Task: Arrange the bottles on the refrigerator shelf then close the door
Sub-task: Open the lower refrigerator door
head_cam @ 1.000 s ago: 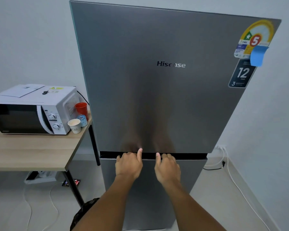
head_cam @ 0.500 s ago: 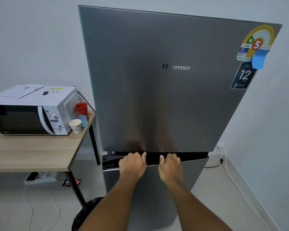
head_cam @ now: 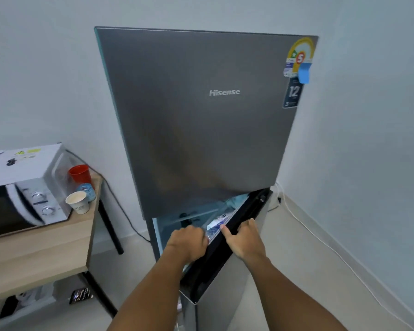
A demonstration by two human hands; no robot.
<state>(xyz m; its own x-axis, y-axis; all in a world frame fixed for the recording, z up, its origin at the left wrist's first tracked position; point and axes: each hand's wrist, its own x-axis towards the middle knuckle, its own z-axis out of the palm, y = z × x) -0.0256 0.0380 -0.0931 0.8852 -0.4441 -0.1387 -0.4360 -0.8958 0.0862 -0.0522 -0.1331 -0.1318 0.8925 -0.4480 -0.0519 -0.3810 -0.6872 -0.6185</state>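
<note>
A tall grey refrigerator [head_cam: 201, 130] stands against the wall, its upper door closed. The lower door [head_cam: 227, 254] is swung partly open toward me, hinged on the right. My right hand [head_cam: 243, 237] grips the dark top edge of that door. My left hand [head_cam: 189, 242] is curled at the door's inner top edge beside it, fingers folded. Through the gap I see a lit blue-white interior and a clear plastic bottle with a blue-white label [head_cam: 216, 224] lying near the door edge. Most of the shelf is hidden by the upper door.
A wooden table [head_cam: 34, 256] stands on the left with a white microwave [head_cam: 22, 187], a red cup [head_cam: 80, 174], a paper cup [head_cam: 77, 201] and a small blue-lidded bottle [head_cam: 86, 191]. A white cable [head_cam: 320, 242] runs along the floor on the right. Walls close in behind and right.
The lower door has swung open from nearly closed, pulled by both hands toward me. The interior and a bottle have come into sight. The camera has drawn back and tilted.
</note>
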